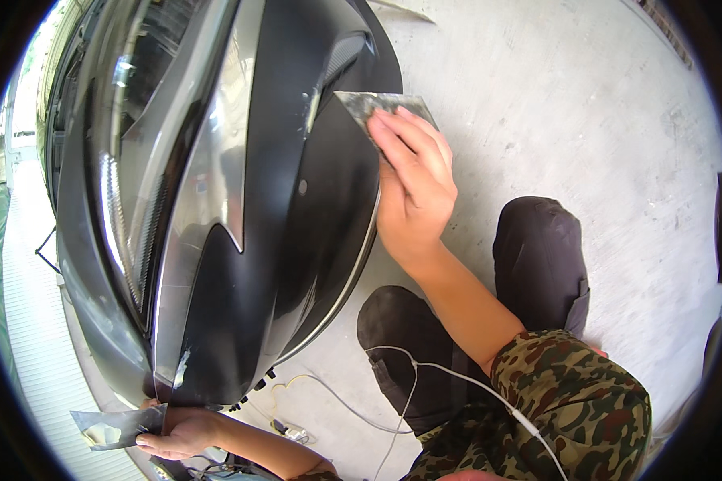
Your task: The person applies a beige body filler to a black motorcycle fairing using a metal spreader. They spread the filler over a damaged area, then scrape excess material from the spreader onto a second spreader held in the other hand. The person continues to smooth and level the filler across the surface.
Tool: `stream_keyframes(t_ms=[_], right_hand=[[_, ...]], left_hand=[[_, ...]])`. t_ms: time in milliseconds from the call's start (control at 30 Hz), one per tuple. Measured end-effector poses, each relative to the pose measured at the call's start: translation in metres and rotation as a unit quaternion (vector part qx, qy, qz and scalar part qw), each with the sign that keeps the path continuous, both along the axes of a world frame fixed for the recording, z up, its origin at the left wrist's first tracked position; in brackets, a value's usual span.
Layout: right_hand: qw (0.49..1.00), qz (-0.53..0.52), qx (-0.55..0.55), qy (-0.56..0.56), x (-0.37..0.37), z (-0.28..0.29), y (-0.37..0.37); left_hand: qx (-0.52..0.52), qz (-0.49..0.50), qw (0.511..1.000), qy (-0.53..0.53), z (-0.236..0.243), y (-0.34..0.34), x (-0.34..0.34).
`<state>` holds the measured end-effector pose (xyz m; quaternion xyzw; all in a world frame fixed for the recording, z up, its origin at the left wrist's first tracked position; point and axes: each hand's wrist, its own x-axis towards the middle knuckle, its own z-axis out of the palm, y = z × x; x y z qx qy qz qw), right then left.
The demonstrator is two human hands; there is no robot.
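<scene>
Right hand [415, 172] grips a mottled grey sheet [358, 103], left hand [186, 433] a silvery sheet [112, 431], well apart. Black car bumper [274, 188] runs lengthwise up-view, its upper pale marks [306, 112] left of the nearer right hand.

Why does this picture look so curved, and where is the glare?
In the head view, the fisheye lens bends straight edges and darkens the corners; strong light nearly washes out the ribbed strip at left, and reflections gleam on the lamp and bumper.
</scene>
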<state>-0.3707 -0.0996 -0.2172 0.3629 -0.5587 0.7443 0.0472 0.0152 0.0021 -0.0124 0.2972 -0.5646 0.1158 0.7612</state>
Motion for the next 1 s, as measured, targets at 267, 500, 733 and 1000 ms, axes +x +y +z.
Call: stream_keyframes(t_ms=[267, 500, 733, 1000], right_hand=[[0.948, 0.179, 0.01, -0.263, -0.046, 0.045, 0.047], [0.884, 0.274, -0.036, -0.376, -0.03, 0.067, 0.076], [0.893, 0.271, -0.049, -0.357, -0.009, 0.066, 0.076], [0.938, 0.216, -0.058, -0.263, 0.004, 0.058, 0.039]], left_hand=[[-0.081, 0.342, 0.928, -0.123, -0.042, -0.009, 0.027], [0.005, 0.124, 0.992, 0.035, -0.069, -0.024, 0.025], [0.078, -0.027, 0.986, 0.145, -0.051, -0.02, -0.025], [0.098, 0.077, 0.983, 0.136, -0.04, -0.016, -0.041]])
